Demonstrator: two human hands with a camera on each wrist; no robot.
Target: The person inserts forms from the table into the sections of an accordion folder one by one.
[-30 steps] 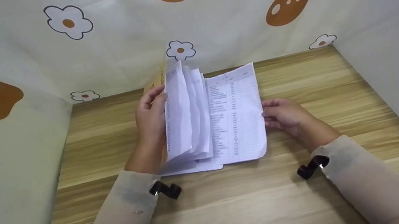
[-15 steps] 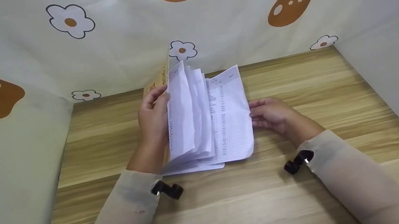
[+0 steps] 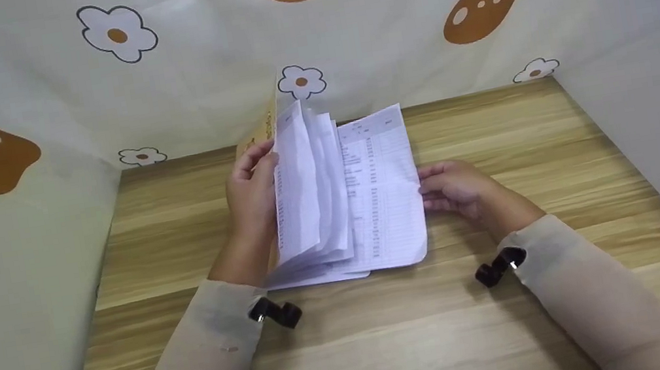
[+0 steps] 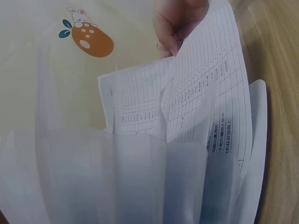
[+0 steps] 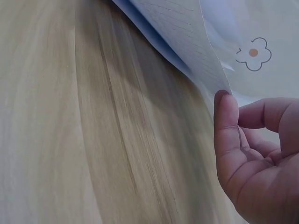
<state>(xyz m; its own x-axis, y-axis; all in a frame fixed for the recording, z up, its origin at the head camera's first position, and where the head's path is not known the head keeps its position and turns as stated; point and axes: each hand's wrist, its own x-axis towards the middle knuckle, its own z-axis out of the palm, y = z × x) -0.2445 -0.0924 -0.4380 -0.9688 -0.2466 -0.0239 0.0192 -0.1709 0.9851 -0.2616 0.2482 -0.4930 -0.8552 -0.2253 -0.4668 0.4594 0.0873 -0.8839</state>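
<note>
Booklet of printed sheets held open on the table (image 3: 495, 139)

The turned pages (image 3: 303, 182) are gripped upright by the left hand (image 3: 252, 197); one sheet (image 3: 385, 196) is pinched at its edge by the right hand (image 3: 453, 188). A crease or tear could be caused by a hard pull, and the fanned pages could flop back.

The head view looks forward and down from above the near edge of the table (image 3: 395, 347), taking in both forearms. The left wrist view sits close under the lifted pages (image 4: 187, 121), facing right; the right wrist view skims low over the tabletop, sharing those pages.
</note>
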